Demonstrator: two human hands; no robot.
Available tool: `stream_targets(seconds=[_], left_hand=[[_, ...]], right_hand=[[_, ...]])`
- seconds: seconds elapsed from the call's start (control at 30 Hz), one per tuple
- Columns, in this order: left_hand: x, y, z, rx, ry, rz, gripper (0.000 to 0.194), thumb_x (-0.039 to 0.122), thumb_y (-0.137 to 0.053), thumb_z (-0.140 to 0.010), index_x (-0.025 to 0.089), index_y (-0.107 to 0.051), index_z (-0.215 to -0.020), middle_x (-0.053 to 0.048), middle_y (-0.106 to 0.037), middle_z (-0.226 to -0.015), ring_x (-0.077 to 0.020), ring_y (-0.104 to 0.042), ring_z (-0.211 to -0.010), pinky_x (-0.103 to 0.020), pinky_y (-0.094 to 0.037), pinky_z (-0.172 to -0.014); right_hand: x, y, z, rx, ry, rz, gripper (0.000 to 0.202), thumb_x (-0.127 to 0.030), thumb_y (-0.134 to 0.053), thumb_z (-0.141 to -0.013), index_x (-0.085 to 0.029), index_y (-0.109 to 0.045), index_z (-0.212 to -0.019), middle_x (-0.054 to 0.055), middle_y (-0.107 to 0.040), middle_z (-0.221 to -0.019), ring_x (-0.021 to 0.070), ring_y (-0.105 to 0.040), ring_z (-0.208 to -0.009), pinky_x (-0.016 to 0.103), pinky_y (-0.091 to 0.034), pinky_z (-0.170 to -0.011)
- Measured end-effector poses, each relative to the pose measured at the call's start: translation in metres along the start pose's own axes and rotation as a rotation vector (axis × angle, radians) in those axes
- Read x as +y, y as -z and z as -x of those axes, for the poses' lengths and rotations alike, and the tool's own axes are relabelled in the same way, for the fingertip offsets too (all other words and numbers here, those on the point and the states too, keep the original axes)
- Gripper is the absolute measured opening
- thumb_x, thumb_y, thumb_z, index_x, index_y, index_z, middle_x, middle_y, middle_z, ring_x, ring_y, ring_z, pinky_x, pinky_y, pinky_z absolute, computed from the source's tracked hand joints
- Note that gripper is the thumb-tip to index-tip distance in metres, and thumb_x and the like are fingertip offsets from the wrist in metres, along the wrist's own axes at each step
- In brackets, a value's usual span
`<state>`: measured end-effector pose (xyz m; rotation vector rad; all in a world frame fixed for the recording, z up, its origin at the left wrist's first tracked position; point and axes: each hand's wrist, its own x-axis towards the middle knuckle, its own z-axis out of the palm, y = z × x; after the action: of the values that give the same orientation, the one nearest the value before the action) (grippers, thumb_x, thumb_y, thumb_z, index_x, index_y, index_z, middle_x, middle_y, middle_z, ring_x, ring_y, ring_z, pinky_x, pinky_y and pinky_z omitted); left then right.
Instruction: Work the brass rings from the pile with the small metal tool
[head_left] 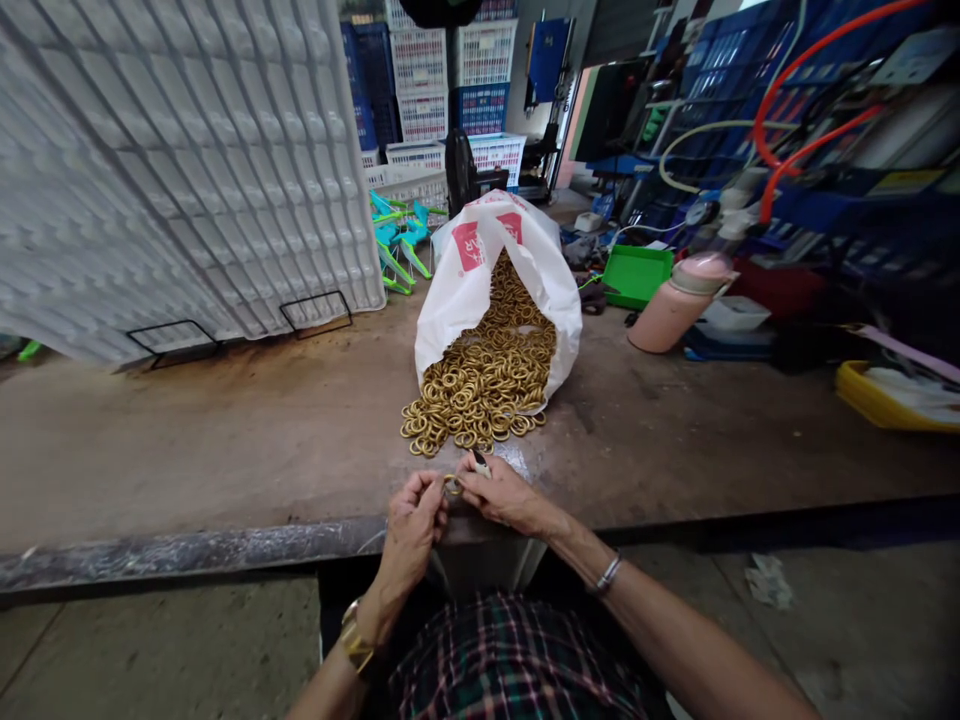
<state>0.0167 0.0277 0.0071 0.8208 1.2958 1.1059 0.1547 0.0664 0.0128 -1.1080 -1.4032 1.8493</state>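
Note:
At the table's front edge, a single brass-coloured ring (452, 485) is between my two hands. My left hand (415, 515) pinches it from the left with thumb and fingers. My right hand (506, 492) is closed at the ring's right side, and a small pale tool with a black tip (481, 463) sticks up from its fingers. I cannot tell what kind of tool that is. Just beyond, a heap of brass-coloured rings (480, 390) spills out of a white plastic bag (442, 315) with red print, which lies with its mouth towards me.
White ribbed panels (187, 150) lean in black wire stands (319, 312) on the left. To the right are a pink bottle (675, 308), a green tray (637, 275) and a yellow tray (892, 405). Turquoise-green clips (401, 240) lie behind the bag; stacked crates (420, 75) stand farther back.

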Motion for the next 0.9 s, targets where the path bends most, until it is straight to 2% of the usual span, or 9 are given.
stream_targets(seconds=[0.13, 0.23, 0.43, 0.57, 0.9], left_hand=[[0.0, -0.001, 0.001, -0.003, -0.033, -0.056, 0.031, 0.047, -0.057, -0.073, 0.016, -0.051, -0.076, 0.007, -0.046, -0.053, -0.004, -0.038, -0.04, -0.015, -0.027, -0.037], [-0.002, -0.001, 0.002, -0.057, -0.022, -0.069, 0.03, 0.045, -0.056, -0.074, 0.016, -0.051, -0.075, 0.006, -0.047, -0.055, -0.0039, -0.039, -0.042, -0.015, -0.027, -0.038], [-0.003, 0.002, 0.003, -0.164, 0.08, 0.013, 0.029, 0.046, -0.053, -0.076, 0.017, -0.051, -0.079, 0.005, -0.048, -0.057, -0.0041, -0.039, -0.041, -0.015, -0.025, -0.037], [-0.002, 0.003, 0.004, -0.191, 0.098, 0.072, 0.028, 0.044, -0.054, -0.076, 0.017, -0.049, -0.076, 0.005, -0.048, -0.058, -0.0039, -0.039, -0.042, -0.015, -0.025, -0.038], [-0.003, 0.005, 0.011, -0.21, 0.103, 0.225, 0.026, 0.041, -0.056, -0.077, 0.017, -0.047, -0.075, 0.005, -0.048, -0.058, -0.0032, -0.039, -0.044, -0.014, -0.023, -0.04]], right_hand=[[0.007, -0.001, -0.004, 0.009, -0.022, 0.033, 0.025, -0.043, -0.04, -0.082, -0.021, -0.039, -0.071, -0.01, -0.038, -0.047, 0.0036, -0.023, -0.031, 0.017, -0.017, -0.031], [0.01, 0.0, -0.006, 0.064, -0.011, 0.113, 0.023, -0.04, -0.04, -0.082, -0.02, -0.041, -0.07, -0.009, -0.04, -0.049, 0.0041, -0.026, -0.034, 0.018, -0.02, -0.034], [0.001, -0.001, -0.008, 0.181, 0.145, 0.348, 0.014, -0.026, -0.049, -0.074, -0.017, -0.047, -0.064, -0.007, -0.042, -0.056, 0.0066, -0.036, -0.052, 0.018, -0.029, -0.049], [-0.002, -0.004, -0.009, 0.181, 0.188, 0.404, 0.012, -0.023, -0.048, -0.074, -0.016, -0.048, -0.064, -0.006, -0.043, -0.056, 0.0072, -0.036, -0.054, 0.019, -0.029, -0.052], [0.0, -0.007, -0.012, 0.14, 0.212, 0.369, 0.017, -0.023, -0.042, -0.079, -0.017, -0.049, -0.065, -0.005, -0.045, -0.055, 0.0076, -0.04, -0.051, 0.019, -0.031, -0.052]])
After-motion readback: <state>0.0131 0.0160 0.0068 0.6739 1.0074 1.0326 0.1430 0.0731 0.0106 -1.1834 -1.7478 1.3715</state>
